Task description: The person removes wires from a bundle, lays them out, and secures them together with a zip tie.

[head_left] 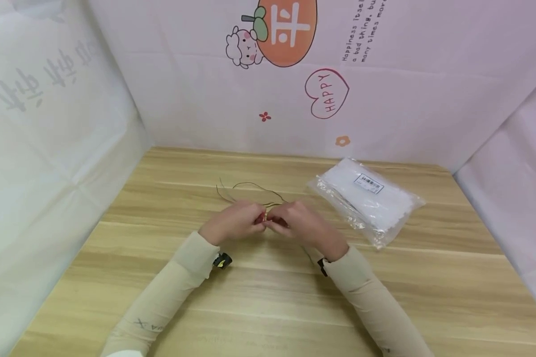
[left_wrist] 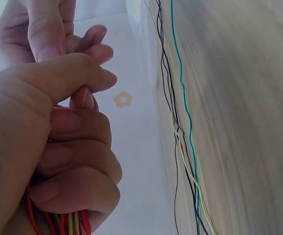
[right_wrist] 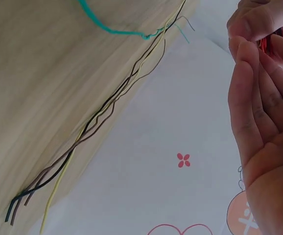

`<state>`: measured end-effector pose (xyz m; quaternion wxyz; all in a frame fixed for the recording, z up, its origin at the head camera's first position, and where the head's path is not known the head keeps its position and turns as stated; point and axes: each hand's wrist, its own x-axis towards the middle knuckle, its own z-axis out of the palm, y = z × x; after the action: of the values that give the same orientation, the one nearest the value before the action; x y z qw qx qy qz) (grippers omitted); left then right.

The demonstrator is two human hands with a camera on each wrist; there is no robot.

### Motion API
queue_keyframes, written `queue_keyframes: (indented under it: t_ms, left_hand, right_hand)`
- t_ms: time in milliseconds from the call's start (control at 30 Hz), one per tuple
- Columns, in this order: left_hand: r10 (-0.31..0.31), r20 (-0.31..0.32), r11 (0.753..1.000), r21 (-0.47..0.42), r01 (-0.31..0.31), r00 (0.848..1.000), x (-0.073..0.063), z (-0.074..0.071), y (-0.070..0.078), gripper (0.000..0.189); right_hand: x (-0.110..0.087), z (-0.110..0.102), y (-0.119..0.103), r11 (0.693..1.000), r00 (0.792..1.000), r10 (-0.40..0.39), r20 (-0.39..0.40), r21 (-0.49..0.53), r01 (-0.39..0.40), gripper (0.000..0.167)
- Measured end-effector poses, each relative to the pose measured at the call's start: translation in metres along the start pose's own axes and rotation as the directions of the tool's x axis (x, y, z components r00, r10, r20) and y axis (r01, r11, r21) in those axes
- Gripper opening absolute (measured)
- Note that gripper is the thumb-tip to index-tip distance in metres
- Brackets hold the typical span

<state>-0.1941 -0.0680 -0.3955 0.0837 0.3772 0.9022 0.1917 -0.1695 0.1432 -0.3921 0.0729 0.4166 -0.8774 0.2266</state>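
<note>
Listing remotely: left grip (head_left: 235, 220), curled round red and yellow strands (left_wrist: 69, 223) above the counter (head_left: 259, 302); right grip (head_left: 301, 224), fingertips meeting the left's, whether pinching I cannot tell; loose black, teal and yellow strands (right_wrist: 76, 143) beyond, crossing. Hazards, I judge: snarling from that crossing; slipping, should the left grip slacken.

Table (head_left: 250, 297): bearing loose strands (left_wrist: 176, 129), mainly beyond both hands; packet (head_left: 370, 193), far right. Left hand (head_left: 236, 220): strand bundle (left_wrist: 85, 223) within. Right hand (head_left: 301, 223): just right. Sheet (head_left: 205, 109): behind table.
</note>
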Motion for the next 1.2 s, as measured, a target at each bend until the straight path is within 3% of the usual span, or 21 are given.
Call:
queue_keyframes:
  t_ms: [367,567,733,800,1200]
  left_hand:
    - [0.049,-0.030,0.999,-0.016,-0.050,0.998,-0.001,0.003,0.005,0.014]
    - [0.076,-0.019,0.997,-0.031,-0.077,0.997,-0.002,0.003,0.005,0.023]
    - [0.048,0.049,0.998,-0.049,-0.045,0.998,-0.002,0.002,0.005,0.031]
    - [0.031,0.069,0.997,-0.069,-0.026,0.997,-0.003,0.002,0.005,0.033]
    - [-0.011,0.105,0.999,-0.034,0.015,0.994,-0.006,-0.006,-0.002,0.036]
  right_hand:
    - [-0.001,0.009,-0.004,0.999,0.996,0.031,-0.088,-0.032,-0.034,0.009]
    - [-0.002,0.005,-0.001,0.999,0.995,0.037,-0.095,-0.032,-0.040,0.005]
    - [-0.003,-0.004,0.001,0.997,0.995,-0.003,-0.103,-0.073,-0.005,0.001]
    - [-0.003,-0.005,0.001,0.997,0.994,-0.015,-0.108,-0.082,0.006,0.007]
    - [-0.007,-0.014,0.017,0.996,0.992,-0.053,-0.111,-0.080,0.044,0.011]
